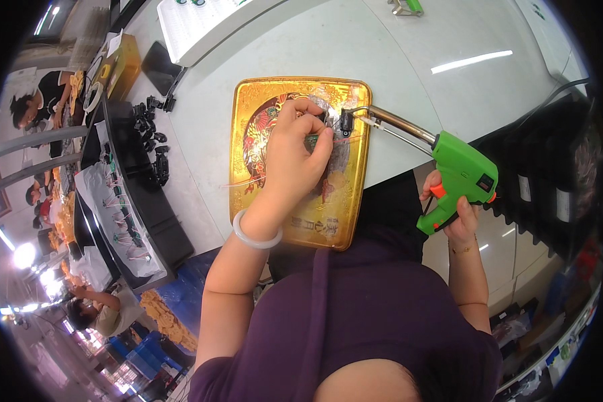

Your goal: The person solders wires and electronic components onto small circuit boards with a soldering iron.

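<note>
Here's the left hand [291, 153], just above the centre of the frame, thumb and fingers drawn into a pinch on a small green piece [311, 141], mostly hidden by the fingers. It's over the upper half of the gold tray [354, 224], and a thin pale wire [244, 183] sticks out to the left of the hand.

Right of those fingertips, by the tray's upper right edge, sits a small black part [346, 122]. And look, the metal nose of the green soldering gun [463, 167] comes in from the right of the frame, its tip right up at that part; whether they touch, I can't tell. The right hand [461, 218], right of centre, wraps its fingers round the gun's handle, close by the orange trigger [438, 191].

Out to the left, a cluster of black pieces [161, 167] lies on the pale table [409, 80], beside a dark bin [164, 231] with wired green pieces in it. Up top, a white tray [214, 30] juts into the frame.
</note>
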`<state>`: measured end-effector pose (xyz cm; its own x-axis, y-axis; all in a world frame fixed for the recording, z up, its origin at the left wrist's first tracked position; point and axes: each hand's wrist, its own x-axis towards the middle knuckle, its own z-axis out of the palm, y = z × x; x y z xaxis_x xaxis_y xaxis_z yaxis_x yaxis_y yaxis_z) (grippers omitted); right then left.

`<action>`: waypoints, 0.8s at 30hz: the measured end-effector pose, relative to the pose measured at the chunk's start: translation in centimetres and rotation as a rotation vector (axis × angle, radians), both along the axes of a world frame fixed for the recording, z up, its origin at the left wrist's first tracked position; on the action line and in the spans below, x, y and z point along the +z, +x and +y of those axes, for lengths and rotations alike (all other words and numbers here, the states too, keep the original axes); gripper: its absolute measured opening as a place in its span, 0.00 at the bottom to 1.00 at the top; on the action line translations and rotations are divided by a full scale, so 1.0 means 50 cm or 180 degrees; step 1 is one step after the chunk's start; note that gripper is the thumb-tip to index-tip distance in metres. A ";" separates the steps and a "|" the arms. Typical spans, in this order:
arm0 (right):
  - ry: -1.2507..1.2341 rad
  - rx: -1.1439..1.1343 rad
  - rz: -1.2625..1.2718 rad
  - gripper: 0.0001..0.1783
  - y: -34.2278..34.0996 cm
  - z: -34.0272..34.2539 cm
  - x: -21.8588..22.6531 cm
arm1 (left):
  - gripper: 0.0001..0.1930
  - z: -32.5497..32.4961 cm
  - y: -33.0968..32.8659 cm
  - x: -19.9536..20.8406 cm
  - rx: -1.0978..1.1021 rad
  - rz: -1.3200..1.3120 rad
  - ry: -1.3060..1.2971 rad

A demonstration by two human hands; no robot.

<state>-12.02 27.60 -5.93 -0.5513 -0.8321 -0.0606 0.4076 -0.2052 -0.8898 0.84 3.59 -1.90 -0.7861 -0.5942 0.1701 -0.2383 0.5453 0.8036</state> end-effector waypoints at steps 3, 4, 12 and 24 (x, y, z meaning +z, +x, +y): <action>-0.0087 -0.0055 0.0064 0.30 0.005 0.000 -0.010 | 0.05 -0.001 0.000 -0.002 -0.0032 0.0007 -0.0133; -0.0098 -0.0101 0.0063 0.30 0.005 -0.001 -0.012 | 0.05 -0.001 -0.001 -0.003 -0.0042 0.0020 -0.0172; -0.0021 -0.0078 0.0146 0.29 0.009 -0.008 0.002 | 0.05 -0.001 0.000 -0.002 -0.0048 0.0007 -0.0081; 0.0004 -0.0062 0.0167 0.28 0.003 -0.004 -0.005 | 0.05 0.001 -0.001 -0.001 -0.0056 0.0002 -0.0240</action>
